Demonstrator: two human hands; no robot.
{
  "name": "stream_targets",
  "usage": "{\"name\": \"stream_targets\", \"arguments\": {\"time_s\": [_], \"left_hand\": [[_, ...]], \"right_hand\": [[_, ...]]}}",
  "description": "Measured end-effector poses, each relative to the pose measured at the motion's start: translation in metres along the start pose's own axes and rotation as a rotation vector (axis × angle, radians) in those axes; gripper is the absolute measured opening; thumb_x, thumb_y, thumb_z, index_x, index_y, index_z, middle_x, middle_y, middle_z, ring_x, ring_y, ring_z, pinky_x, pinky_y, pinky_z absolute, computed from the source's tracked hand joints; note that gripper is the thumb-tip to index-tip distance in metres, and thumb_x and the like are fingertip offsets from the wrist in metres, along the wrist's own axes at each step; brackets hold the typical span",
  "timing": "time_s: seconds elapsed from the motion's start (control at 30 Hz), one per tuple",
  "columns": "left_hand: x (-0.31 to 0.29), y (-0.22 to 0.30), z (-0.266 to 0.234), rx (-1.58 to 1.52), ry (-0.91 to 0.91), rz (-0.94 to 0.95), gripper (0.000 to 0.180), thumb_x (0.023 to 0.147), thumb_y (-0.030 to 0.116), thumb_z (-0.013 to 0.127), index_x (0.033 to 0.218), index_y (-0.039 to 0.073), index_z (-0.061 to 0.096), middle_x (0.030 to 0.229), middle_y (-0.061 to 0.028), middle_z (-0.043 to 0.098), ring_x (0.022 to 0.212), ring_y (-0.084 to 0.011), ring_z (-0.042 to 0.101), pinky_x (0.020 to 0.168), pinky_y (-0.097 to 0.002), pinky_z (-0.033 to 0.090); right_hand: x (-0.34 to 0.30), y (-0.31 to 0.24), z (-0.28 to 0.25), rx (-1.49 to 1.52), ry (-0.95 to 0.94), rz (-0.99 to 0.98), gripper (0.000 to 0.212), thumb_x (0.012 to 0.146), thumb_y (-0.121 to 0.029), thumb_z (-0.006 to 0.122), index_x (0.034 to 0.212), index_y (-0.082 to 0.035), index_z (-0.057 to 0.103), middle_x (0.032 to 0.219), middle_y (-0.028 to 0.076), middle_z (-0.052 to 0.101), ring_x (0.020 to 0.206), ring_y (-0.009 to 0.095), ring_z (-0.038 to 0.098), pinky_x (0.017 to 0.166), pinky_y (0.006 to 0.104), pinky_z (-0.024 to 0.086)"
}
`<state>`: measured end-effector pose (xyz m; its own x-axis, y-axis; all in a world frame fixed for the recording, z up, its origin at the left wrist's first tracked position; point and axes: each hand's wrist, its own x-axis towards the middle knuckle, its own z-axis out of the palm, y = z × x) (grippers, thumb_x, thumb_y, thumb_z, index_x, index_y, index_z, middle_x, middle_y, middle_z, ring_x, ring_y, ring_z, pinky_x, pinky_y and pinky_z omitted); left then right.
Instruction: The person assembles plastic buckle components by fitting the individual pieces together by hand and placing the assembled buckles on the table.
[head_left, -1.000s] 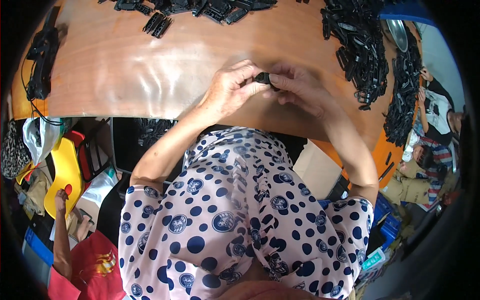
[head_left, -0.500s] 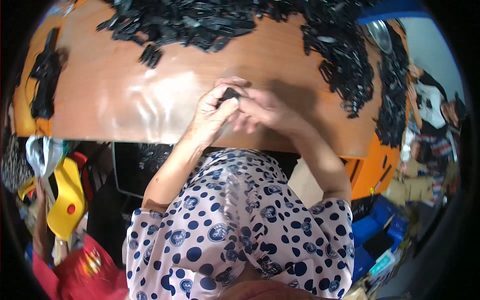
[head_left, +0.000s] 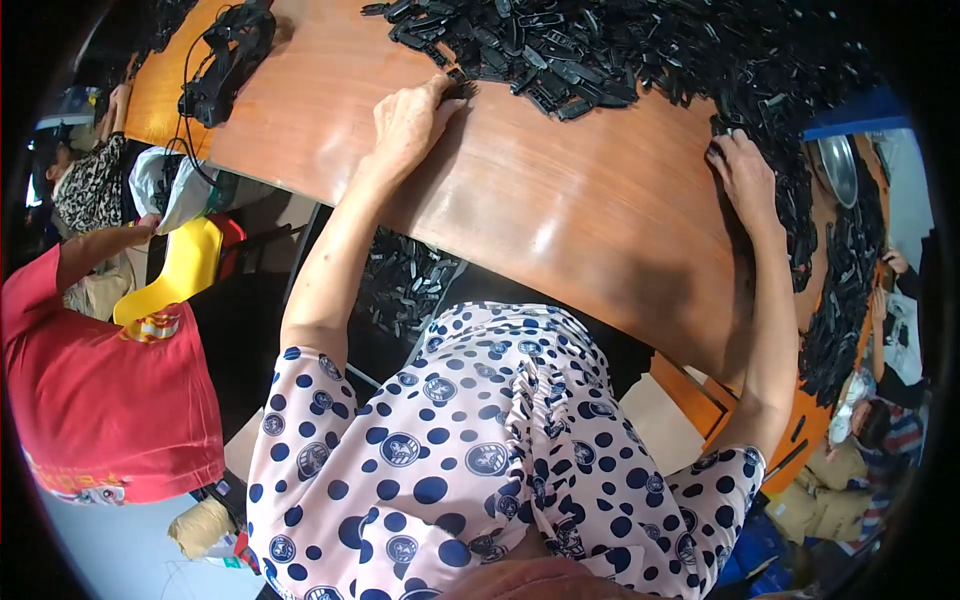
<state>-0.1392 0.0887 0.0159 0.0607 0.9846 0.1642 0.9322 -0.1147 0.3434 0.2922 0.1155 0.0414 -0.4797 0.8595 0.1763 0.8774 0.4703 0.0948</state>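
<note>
A big heap of small, long black plastic parts (head_left: 560,60) covers the far side of the brown table. My left hand (head_left: 405,125) reaches to the heap's near left edge, its thumb and forefinger closed on a small black plastic part (head_left: 460,88). Off to the right, my right hand (head_left: 748,180) rests at the inner edge of the parts that run down that side. Its fingers are bent and drawn together at the tips, over something dark; what they hold, if anything, is mostly hidden.
Black cables (head_left: 225,65) lie at the table's far left. A metal bowl (head_left: 838,170) sits among parts on the right. A person in a red shirt (head_left: 120,390) is close on my left, by a yellow chair (head_left: 180,265). More parts (head_left: 405,285) lie below the table edge.
My hands were together over the table around a small black part. Now they are apart: the left has gone forward to the heap, the right out to the right. The view has turned.
</note>
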Motion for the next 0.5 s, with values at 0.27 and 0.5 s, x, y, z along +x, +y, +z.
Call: {"name": "stream_targets", "arguments": {"time_s": [0.27, 0.5], "left_hand": [[0.009, 0.011, 0.023, -0.335, -0.053, 0.135, 0.019, 0.083, 0.019, 0.065, 0.098, 0.007, 0.065, 0.082, -0.0128, 0.064, 0.077, -0.0264, 0.063, 0.064, -0.0367, 0.049], [-0.029, 0.083, 0.030, -1.486, -0.539, -0.363, 0.040, 0.089, 0.011, 0.060, 0.127, 0.010, 0.049, 0.078, -0.0058, 0.064, 0.048, -0.0064, 0.052, 0.039, -0.0170, 0.035]], "right_hand": [[-0.010, 0.019, 0.015, 0.831, 0.167, 0.537, 0.026, 0.086, -0.024, 0.064, 0.076, -0.002, 0.053, 0.068, 0.008, 0.055, 0.057, 0.013, 0.049, 0.054, 0.0286, 0.043], [-0.021, 0.012, 0.015, 1.530, 0.212, 0.579, 0.022, 0.089, -0.016, 0.059, 0.105, -0.003, 0.050, 0.091, 0.009, 0.065, 0.064, 0.008, 0.057, 0.053, 0.0194, 0.046]]}}
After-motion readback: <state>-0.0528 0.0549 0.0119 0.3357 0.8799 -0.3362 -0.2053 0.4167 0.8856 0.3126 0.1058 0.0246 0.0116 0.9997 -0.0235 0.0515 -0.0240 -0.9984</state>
